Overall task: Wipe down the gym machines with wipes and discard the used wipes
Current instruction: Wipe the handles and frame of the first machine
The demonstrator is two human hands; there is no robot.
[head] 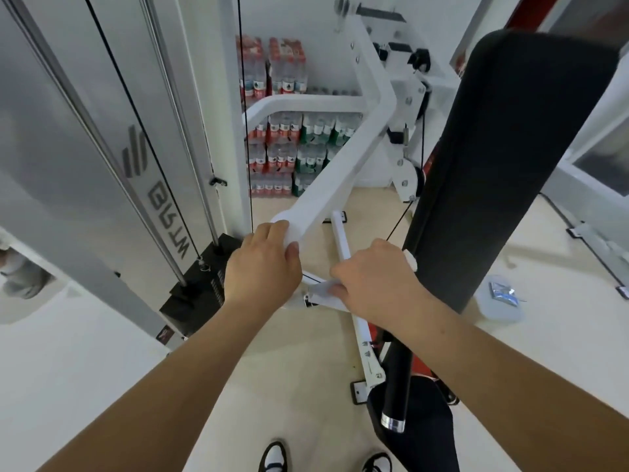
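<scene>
A white gym machine arm [343,155] slants down from the upper right to the middle of the view. My left hand [262,264] grips its rounded lower end. My right hand [374,281] is closed on a crumpled white wipe [323,292], pressed against the lower white frame bar [347,247] next to the black back pad [503,158]. On the floor at the right lies a pack of wipes [502,298].
The weight stack tower with cables and guide rods [143,158] stands at the left. Stacked packs of bottled water [289,144] line the far wall. A black handle [396,386] and black seat sit low right. My shoes [274,458] show at the bottom edge.
</scene>
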